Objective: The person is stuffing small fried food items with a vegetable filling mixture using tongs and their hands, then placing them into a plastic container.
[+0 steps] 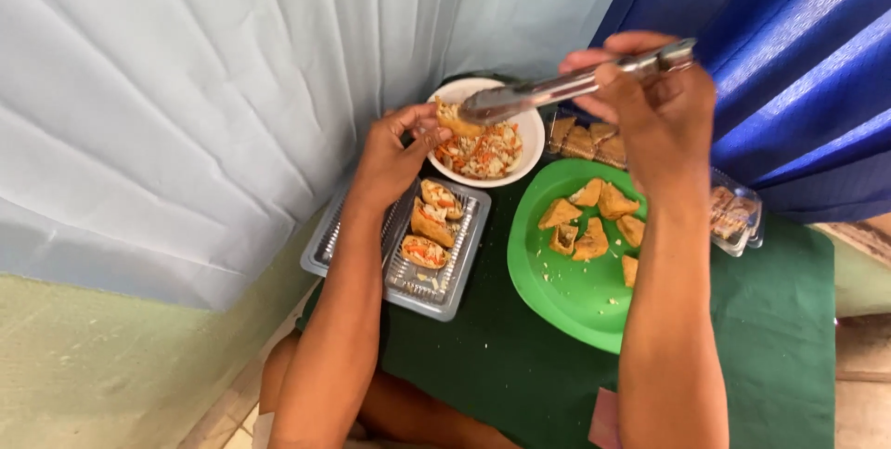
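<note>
While three filled pieces are lying in the clear tray (464,268), the left hand (394,156) is gripping a tofu pocket (455,121) and the right hand (654,105) is squeezing metal tongs (557,89) over the white bowl (529,156) at upper centre; several unfilled pieces are waiting on the green plate (566,305).

Counts: 3 stuffed pieces (432,222) in clear tray (461,261), 1 more in left hand (394,156). ~7 plain pieces (592,240) on 1 green plate (566,305). 1 white bowl (531,126), 1 tongs (566,87) in right hand (654,110), 2 other clear boxes (738,217), contents uncountable
</note>
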